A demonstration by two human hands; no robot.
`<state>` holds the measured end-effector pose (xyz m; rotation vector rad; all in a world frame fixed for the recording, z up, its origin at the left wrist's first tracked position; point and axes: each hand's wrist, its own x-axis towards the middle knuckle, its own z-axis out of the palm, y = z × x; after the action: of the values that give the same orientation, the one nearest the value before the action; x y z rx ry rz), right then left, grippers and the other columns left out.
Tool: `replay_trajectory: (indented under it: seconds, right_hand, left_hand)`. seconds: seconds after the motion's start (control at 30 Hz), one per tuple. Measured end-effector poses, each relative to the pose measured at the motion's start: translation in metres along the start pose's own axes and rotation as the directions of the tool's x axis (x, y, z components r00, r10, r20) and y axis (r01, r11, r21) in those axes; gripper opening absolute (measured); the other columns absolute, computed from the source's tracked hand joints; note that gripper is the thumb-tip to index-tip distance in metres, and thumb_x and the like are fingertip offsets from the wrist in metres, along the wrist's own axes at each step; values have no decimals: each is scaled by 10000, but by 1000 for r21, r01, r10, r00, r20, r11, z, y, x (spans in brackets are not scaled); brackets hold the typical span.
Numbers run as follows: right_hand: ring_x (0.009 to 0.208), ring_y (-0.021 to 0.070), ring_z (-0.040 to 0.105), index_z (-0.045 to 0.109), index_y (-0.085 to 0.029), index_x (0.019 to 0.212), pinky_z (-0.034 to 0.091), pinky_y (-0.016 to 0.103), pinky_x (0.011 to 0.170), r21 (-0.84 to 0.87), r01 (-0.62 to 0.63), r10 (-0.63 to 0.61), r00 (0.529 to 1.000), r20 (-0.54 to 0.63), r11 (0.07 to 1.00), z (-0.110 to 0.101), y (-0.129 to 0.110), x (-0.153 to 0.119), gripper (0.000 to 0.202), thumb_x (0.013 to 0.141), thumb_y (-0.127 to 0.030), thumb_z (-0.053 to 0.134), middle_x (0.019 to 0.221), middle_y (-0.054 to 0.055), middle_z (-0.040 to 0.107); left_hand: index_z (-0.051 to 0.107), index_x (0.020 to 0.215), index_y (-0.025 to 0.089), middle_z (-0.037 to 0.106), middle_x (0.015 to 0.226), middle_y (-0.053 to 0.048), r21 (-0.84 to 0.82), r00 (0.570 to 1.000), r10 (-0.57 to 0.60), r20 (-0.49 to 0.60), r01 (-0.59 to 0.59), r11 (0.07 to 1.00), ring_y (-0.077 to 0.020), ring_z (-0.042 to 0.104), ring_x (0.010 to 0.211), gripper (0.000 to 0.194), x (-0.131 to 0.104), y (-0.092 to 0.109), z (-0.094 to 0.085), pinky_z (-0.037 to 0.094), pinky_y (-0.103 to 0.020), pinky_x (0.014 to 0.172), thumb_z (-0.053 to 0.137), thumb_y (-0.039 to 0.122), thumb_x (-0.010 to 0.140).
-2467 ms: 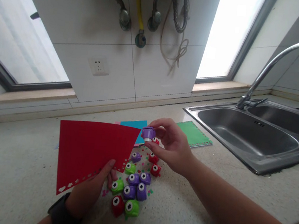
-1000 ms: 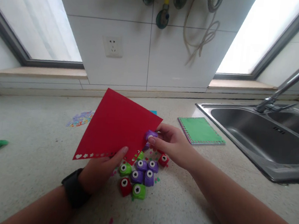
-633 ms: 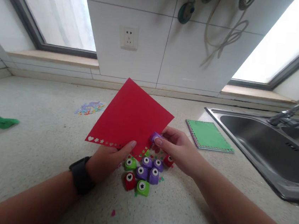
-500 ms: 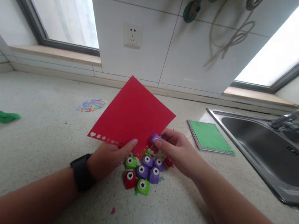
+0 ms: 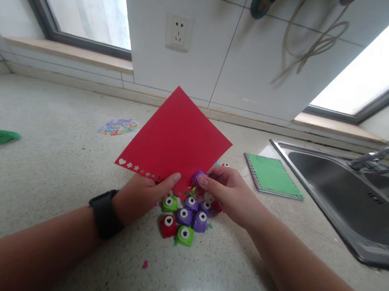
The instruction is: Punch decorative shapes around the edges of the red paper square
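Red paper sheet held above the tabletop, small purple punch clamped at its lower edge.

The left hand — black watch on the wrist — pinches the square red paper sheet at its near corner, thumb on top; a row of punched heart and star holes runs along the lower left edge. The right hand is closed on the small purple plastic paper punch, which touches the sheet's lower right edge. Below both hands, a cluster of green, purple and red punches lies on the speckled stone tabletop. A green card with punched border lies near the steel sink.
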<state>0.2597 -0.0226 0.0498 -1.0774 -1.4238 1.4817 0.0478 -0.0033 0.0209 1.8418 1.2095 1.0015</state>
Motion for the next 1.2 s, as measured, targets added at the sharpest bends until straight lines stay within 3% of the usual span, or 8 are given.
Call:
replay_trajectory:
  seconds: [0.17,0.37,0.8,1.2]
  right_hand:
    - [671,127,585,741,-152,957,460,261,601,9,4,-4,1000,-16,1000,1,2,1,302,832,-425,776,847,56,706]
    - [645,129,578,727,-160,893,469,261,589,-1,23,-23,999,-26,1000,2,4,3,300,814,-443,786,770,36,682]
    - [609,122,555,720,-150,894,412,249,522,-28,5,-6,1000,-16,1000,3,2,2,324,816,-460,775,725,31,661]
    - [645,137,566,726,-149,903,435,264,557,-35,-4,3,1000,-23,999,2,4,3,347,790,-470,797,777,48,676]
  left_hand:
    - [570,561,275,644,499,26,3,1000,17,-9,-17,1000,-193,671,567,359,1,0,0,602,-325,715,571,421,889]
    - [529,524,280,615,470,36,32,1000,17,-22,-17,999,-185,636,512,377,0,-1,0,603,-330,708,587,417,870]
    - [574,567,271,713,606,-2,3,999,3,-43,-3,1000,-217,709,691,335,2,-1,1,577,-383,910,588,428,862]
    - [568,559,272,660,526,16,-20,1000,-3,-29,3,1000,-209,700,664,345,1,-1,1,591,-359,849,589,412,873]
